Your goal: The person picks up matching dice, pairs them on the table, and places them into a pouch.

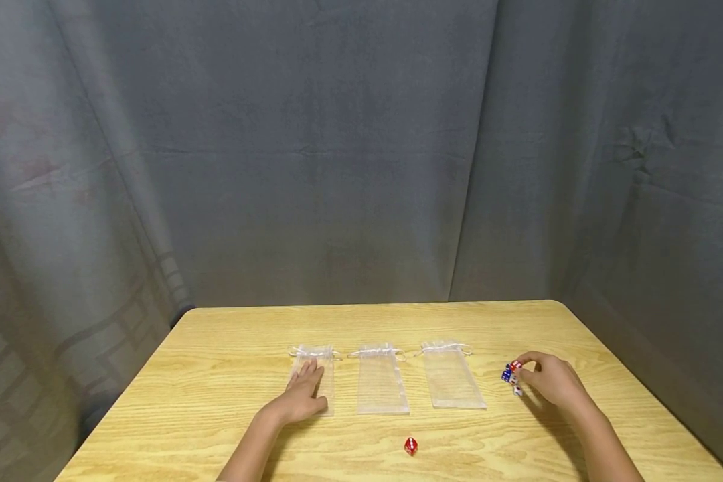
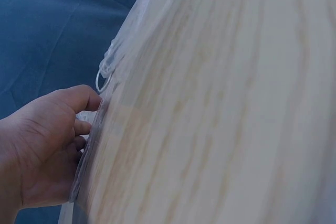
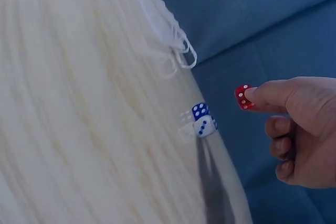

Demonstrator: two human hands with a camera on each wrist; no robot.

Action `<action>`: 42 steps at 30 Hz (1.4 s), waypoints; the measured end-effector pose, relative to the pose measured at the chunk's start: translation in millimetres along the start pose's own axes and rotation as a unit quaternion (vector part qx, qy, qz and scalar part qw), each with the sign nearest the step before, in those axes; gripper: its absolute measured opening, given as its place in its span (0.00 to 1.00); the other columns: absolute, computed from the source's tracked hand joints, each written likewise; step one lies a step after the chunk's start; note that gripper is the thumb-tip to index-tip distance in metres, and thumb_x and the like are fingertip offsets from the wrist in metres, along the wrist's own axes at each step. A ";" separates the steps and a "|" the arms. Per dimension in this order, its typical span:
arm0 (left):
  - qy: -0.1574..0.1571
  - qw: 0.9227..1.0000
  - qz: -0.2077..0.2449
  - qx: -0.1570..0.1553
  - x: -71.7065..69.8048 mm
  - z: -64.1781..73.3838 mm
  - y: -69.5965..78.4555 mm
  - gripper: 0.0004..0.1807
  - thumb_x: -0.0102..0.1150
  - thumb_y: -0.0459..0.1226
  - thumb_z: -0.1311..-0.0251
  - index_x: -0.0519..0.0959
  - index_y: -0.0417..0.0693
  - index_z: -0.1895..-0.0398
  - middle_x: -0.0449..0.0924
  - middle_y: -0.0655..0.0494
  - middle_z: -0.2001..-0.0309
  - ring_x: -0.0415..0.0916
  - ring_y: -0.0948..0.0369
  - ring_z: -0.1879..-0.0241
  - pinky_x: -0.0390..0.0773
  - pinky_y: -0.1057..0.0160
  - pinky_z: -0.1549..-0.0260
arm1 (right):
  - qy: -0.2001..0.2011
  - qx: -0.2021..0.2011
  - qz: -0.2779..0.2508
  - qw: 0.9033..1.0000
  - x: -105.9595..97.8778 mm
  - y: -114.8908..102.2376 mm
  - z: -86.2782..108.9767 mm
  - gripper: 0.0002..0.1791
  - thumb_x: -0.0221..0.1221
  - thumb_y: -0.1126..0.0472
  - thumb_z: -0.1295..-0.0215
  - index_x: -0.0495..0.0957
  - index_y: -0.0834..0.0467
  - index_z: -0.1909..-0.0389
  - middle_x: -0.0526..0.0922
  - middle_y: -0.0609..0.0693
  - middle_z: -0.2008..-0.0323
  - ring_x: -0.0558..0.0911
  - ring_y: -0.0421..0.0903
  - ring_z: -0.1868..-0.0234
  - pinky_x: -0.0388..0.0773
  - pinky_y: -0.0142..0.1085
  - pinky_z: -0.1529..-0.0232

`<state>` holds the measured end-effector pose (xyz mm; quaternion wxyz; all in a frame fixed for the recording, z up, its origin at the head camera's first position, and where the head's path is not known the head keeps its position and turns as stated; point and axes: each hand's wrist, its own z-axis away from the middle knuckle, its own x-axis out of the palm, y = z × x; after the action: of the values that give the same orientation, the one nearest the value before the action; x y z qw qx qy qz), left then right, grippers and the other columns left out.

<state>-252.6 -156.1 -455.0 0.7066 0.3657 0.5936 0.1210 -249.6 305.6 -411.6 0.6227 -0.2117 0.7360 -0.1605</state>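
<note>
Evidently right hand (image 1: 551, 380) pinches red die (image 3: 243, 97) between thumb and index finger, other fingers curled, die held clear of tabletop (image 1: 247, 341). Blue die (image 3: 200, 110) and white dice (image 1: 518, 391) clustered near it. Left hand (image 1: 303, 396) holds nothing, fingers extended, resting on left sheer bag (image 1: 329, 380). Middle bag (image 1: 382, 380), right bag (image 1: 452, 377) lie flat alongside, apart. Second red die (image 1: 411, 446) sits alone, nearer person.

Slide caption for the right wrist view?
Right hand pinching a red, white-dotted cubic die near a blue cubic die and a white cubic die on a wood-grain tabletop.
</note>
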 end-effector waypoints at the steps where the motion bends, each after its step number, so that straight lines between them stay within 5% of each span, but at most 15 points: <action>1: 0.000 1.000 0.000 0.001 0.1 0.0 -0.2 0.40 0.49 0.37 0.49 0.52 0.27 0.34 0.39 0.31 0.31 0.33 0.42 0.31 0.33 0.45 0.37 | 0.002 -0.004 0.000 1.000 -0.4 -2.3 0.8 0.14 0.59 0.60 0.42 0.79 0.64 0.58 0.68 0.48 0.81 0.62 0.44 0.82 0.58 0.36 0.81; 27: 0.000 1.000 -0.003 0.002 -0.4 0.2 0.2 0.40 0.49 0.38 0.49 0.52 0.27 0.34 0.39 0.31 0.31 0.33 0.41 0.31 0.33 0.45 0.37 | 0.008 -0.075 0.001 0.997 -15.4 -62.2 15.2 0.08 0.62 0.62 0.44 0.81 0.54 0.63 0.61 0.43 0.85 0.56 0.37 0.86 0.54 0.31 0.84; 42: -0.003 1.000 0.002 0.004 0.3 -0.9 -2.3 0.40 0.50 0.38 0.48 0.52 0.27 0.34 0.38 0.31 0.31 0.32 0.42 0.31 0.32 0.45 0.37 | -0.058 -0.185 0.032 0.981 19.4 -97.4 30.4 0.07 0.65 0.61 0.47 0.81 0.49 0.66 0.63 0.38 0.84 0.59 0.35 0.81 0.57 0.31 0.81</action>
<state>-253.9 -157.2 -456.8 0.7068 0.3696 0.5913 0.1191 -211.4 212.9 -384.6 0.6189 -0.3084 0.7223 0.0109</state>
